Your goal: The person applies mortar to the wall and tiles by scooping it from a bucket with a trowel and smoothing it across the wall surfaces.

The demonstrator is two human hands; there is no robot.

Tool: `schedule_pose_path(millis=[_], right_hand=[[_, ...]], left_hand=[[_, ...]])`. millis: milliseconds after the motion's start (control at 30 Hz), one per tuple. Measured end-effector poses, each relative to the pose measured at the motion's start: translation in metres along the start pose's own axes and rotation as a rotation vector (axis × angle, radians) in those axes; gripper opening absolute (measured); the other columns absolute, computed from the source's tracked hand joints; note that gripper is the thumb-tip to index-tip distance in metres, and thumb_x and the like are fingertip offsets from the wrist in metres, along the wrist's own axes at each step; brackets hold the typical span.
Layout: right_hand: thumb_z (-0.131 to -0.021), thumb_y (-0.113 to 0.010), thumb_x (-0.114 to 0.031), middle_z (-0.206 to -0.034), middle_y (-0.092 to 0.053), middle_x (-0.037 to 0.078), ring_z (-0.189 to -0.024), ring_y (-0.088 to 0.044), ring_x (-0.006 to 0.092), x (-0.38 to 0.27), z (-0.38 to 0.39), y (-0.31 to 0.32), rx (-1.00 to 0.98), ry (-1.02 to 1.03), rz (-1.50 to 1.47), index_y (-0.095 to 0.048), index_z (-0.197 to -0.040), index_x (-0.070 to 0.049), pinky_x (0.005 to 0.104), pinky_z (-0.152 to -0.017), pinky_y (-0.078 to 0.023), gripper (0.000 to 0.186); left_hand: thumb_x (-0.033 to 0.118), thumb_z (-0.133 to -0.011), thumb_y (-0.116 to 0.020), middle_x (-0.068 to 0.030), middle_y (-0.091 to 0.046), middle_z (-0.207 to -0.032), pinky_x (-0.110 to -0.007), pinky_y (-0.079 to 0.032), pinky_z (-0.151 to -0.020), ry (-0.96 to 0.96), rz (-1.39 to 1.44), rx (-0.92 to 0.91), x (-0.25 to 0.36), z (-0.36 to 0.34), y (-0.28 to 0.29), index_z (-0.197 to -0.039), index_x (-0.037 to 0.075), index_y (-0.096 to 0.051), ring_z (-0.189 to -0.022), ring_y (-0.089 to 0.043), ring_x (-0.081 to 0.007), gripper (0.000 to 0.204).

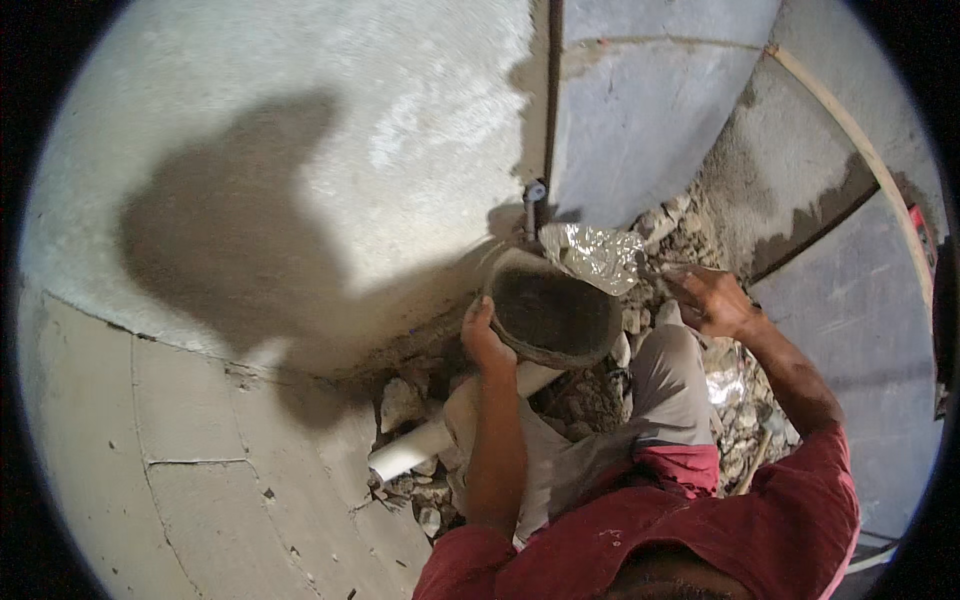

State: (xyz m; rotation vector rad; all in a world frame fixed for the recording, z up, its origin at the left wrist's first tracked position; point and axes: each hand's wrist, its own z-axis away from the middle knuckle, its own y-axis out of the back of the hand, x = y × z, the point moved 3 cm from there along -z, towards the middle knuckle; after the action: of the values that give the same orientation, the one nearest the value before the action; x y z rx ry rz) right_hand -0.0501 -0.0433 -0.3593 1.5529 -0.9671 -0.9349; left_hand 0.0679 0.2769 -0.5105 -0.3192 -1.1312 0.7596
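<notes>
My left hand (488,335) grips the near-left side of a grey, worn mortar pan (550,315), which has a dark grey inside. My right hand (712,300) is right of the pan with fingers curled on what looks like a thin trowel (682,268), partly hidden by them. A crumpled silver foil piece (600,255) lies just beyond the pan. A small upright pipe with a grey fitting (532,205) stands against the wall behind it. A white plastic pipe (410,450) runs under the pan among broken rubble (400,405), near my legs.
A pale plastered wall (420,130) rises at left above a grey block-patterned surface (200,420). Grey panels (640,120) stand ahead. At right are damp plaster, another panel (850,360) and a curved wooden strip (840,110). Rubble (750,420) continues beside my right leg.
</notes>
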Motion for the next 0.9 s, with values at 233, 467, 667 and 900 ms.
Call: schedule_pose_path(millis=[233,467,667,900], right_hand=[[-0.076,-0.059,-0.009,-0.097,-0.049,0.012,-0.093,-0.055,0.0307,0.048,0.055,-0.112,0.05,0.013,0.27,-0.044,-0.134,-0.011,0.0399,-0.063,-0.052,0.06],[-0.079,-0.055,-0.021,-0.11,-0.053,0.015,-0.096,-0.054,0.0342,0.149,0.099,-0.123,0.093,0.05,0.302,-0.052,-0.123,-0.023,0.0521,-0.083,-0.046,0.044],[-0.085,-0.058,-0.024,-0.104,-0.054,0.017,-0.097,-0.056,0.0391,0.198,0.126,-0.047,0.019,-0.112,0.322,-0.054,-0.118,-0.013,0.0531,-0.08,-0.044,0.035],[-0.082,-0.068,-0.015,-0.114,-0.057,0.02,-0.101,-0.06,0.0372,0.106,0.109,-0.014,-0.254,-0.43,-0.596,-0.052,-0.123,-0.003,0.0434,-0.087,-0.05,0.046]], left_hand=[[0.013,-0.084,-0.064,-0.0141,-0.062,-0.105,-0.039,-0.045,-0.087,0.012,0.145,-0.11,-0.019,0.025,-0.007,-0.112,-0.009,-0.058,-0.094,-0.059,-0.0275,0.036],[0.011,-0.083,-0.061,-0.0159,-0.061,-0.107,-0.041,-0.045,-0.088,0.036,0.244,-0.229,-0.036,0.022,-0.003,-0.111,-0.008,-0.058,-0.096,-0.059,-0.0299,0.034],[0.013,-0.083,-0.062,-0.0158,-0.062,-0.107,-0.04,-0.045,-0.089,-0.027,0.134,-0.15,-0.025,0.023,-0.009,-0.109,-0.009,-0.06,-0.096,-0.06,-0.0289,0.034],[0.009,-0.082,-0.063,-0.0127,-0.063,-0.102,-0.037,-0.047,-0.085,-0.15,0.001,-0.185,-0.024,0.031,-0.025,-0.106,-0.006,-0.062,-0.094,-0.06,-0.0235,0.028]])
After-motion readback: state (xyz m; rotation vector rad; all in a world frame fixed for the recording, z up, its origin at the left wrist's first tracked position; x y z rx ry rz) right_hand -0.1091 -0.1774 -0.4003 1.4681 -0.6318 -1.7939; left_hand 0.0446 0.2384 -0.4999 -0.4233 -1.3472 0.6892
